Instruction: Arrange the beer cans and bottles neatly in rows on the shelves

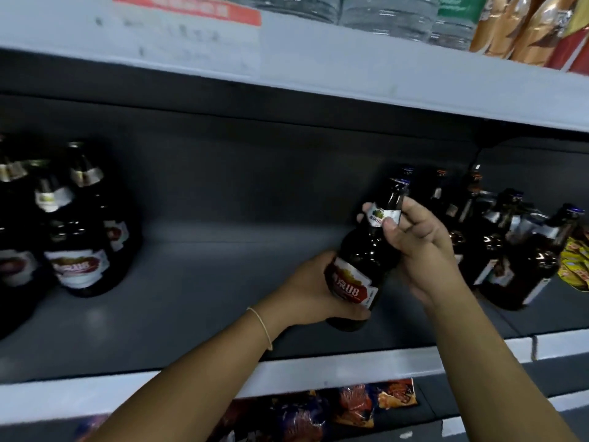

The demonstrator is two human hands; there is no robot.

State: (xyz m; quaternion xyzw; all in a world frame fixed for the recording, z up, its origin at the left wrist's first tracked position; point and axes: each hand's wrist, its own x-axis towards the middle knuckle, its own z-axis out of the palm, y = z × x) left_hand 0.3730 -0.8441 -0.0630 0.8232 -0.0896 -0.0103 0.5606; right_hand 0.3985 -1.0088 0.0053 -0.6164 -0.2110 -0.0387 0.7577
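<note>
Brown beer bottle [366, 250] tilted, held above the grey shelf [197, 282] near its front edge, right of the middle. Left hand [314, 290] curled around the labelled lower body; right hand [414, 237] pinching the neck. More bottles [79, 244] standing toward the left end, another group [510, 250] toward the right end.

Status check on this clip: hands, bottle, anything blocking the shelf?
Left hand grips bottle at its base, right hand pinches its neck. Bottle tilted, above the shelf. Middle gap unblocked; bottle groups stand left and right.
</note>
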